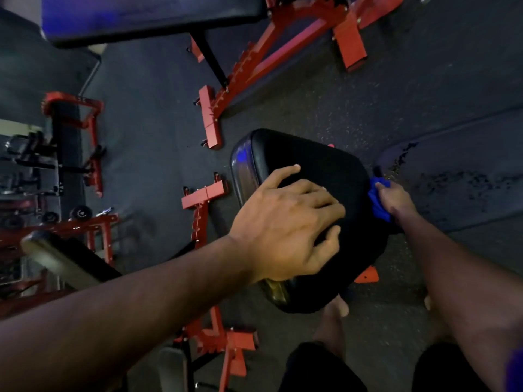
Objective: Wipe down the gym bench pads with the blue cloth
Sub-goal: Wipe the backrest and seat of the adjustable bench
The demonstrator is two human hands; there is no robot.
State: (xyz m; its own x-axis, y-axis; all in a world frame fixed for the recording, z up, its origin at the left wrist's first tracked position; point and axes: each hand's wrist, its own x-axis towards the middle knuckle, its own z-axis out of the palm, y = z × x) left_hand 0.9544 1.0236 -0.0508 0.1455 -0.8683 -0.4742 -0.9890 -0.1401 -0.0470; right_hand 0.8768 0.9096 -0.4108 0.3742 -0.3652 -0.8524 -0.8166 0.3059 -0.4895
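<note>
Nearest me, my bare legs (334,329) stand on the dark rubber floor (368,103) just short of the black bench pad (297,154). My left hand (285,222) lies spread on top of the pad, fingers mostly straight with the tips slightly bent, pressing down and holding nothing, so that grip is open and simply steadying. My right hand (396,199) is at the pad's right edge with its fingers curled around the blue cloth (377,202), so that grip is closed on the cloth, which sits bunched against the pad's side there. I judge the cloth to be light, soft and limp; it will fold and slip if pinched by a corner, so a full-hand bunch with a flat face turned to the pad suits it best. The pad looks firm under a smooth, glossy vinyl skin that catches a blue glint near its far-left corner, so I expect the cloth to slide easily and the pad to need bracing. Farther out, red steel bench frames (215,114) cross the floor, and a second long dark pad (152,18) lies at the far side.
</note>
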